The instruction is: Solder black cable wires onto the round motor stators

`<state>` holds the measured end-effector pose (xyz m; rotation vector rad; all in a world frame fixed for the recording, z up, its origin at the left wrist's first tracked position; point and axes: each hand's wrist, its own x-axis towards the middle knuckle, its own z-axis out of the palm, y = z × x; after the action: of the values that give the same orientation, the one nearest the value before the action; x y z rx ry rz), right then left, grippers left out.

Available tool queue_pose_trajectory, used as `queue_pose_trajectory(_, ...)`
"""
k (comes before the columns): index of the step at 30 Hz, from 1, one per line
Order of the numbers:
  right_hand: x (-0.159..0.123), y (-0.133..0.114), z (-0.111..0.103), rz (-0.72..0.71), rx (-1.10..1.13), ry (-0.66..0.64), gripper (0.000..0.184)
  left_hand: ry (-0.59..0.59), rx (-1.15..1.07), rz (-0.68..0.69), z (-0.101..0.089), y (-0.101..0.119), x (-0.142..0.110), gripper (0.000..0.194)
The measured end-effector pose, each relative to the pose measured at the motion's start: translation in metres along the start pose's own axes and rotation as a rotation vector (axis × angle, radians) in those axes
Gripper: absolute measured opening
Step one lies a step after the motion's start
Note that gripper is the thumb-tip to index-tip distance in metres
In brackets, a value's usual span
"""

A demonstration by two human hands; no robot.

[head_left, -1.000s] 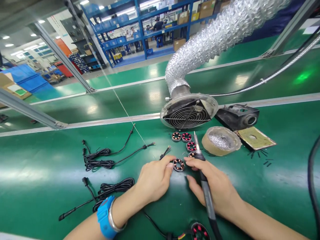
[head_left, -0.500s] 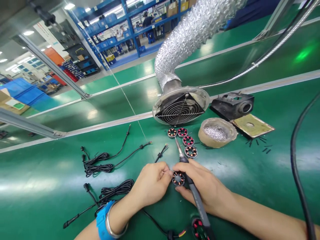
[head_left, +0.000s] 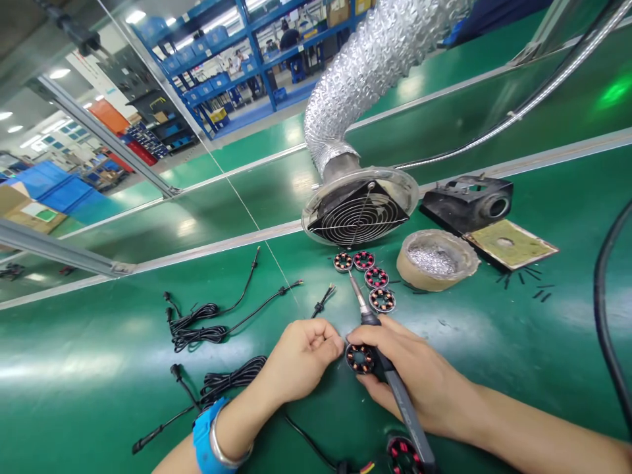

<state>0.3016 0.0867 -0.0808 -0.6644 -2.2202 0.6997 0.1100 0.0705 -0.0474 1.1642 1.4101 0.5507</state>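
Note:
My right hand (head_left: 419, 368) is wrapped round a soldering iron (head_left: 405, 408) and also grips a small round motor stator with copper windings (head_left: 360, 359) between thumb and fingers. The iron's metal tip points away toward several stators; a copper one (head_left: 343, 262) and a red one (head_left: 376, 277) are among them. My left hand (head_left: 303, 359) is pinched closed right beside the held stator; what is in its fingertips is too small to make out. Partly behind the iron's handle, a red-wound stator (head_left: 402, 454) lies at the bottom edge.
A fume extractor (head_left: 360, 210) with a silver duct (head_left: 365, 79) stands ahead. Right of it are a tub of solder scraps (head_left: 434, 260), an iron stand (head_left: 469, 204) and a yellow sponge (head_left: 513, 243). Coiled black cables (head_left: 197, 329) lie left; a black cord (head_left: 602, 296) hangs right.
The left fingertips have parted slightly from the held stator, and the fine wire seen between them no longer shows. The stator in my right hand is turned a little.

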Motion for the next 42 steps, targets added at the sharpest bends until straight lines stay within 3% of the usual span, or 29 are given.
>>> queue_pose_trajectory(6,-0.001,0.002,0.001,0.007,0.013,-0.007,0.036,-0.056,-0.137,0.053,-0.007,0.008,0.002,0.051)
queue_pose_trajectory(13,-0.003,0.001,0.002,0.001,-0.031,0.038,0.035,-0.053,0.239,-0.024,-0.010,0.004,-0.010,0.025)
queue_pose_trajectory(16,-0.002,0.001,0.002,0.016,-0.046,0.045,0.033,-0.108,0.074,-0.016,-0.008,0.006,-0.008,0.032)
queue_pose_trajectory(19,-0.002,0.001,0.002,0.020,-0.063,0.077,0.034,-0.092,-0.035,-0.002,-0.009,0.010,-0.009,0.041)
queue_pose_trajectory(26,0.000,-0.001,0.002,-0.009,-0.123,0.126,0.031,-0.014,0.369,-0.092,0.003,0.013,-0.015,0.028)
queue_pose_trajectory(30,0.001,-0.002,0.002,-0.015,-0.159,0.128,0.034,-0.081,0.310,-0.094,0.004,0.008,-0.014,0.016)
queue_pose_trajectory(36,-0.002,0.000,0.004,0.023,-0.120,0.114,0.036,-0.190,0.055,-0.001,-0.008,0.007,-0.012,0.036)
queue_pose_trajectory(38,-0.003,0.001,0.001,0.035,-0.121,0.121,0.036,-0.075,0.089,0.085,-0.012,0.010,-0.008,0.039)
queue_pose_trajectory(41,-0.004,0.002,-0.006,0.048,-0.141,0.105,0.037,0.292,0.424,0.172,-0.015,0.013,0.003,0.028)
queue_pose_trajectory(42,-0.004,0.002,-0.010,0.052,-0.154,0.085,0.039,0.362,0.555,0.166,-0.015,0.013,0.007,0.023)
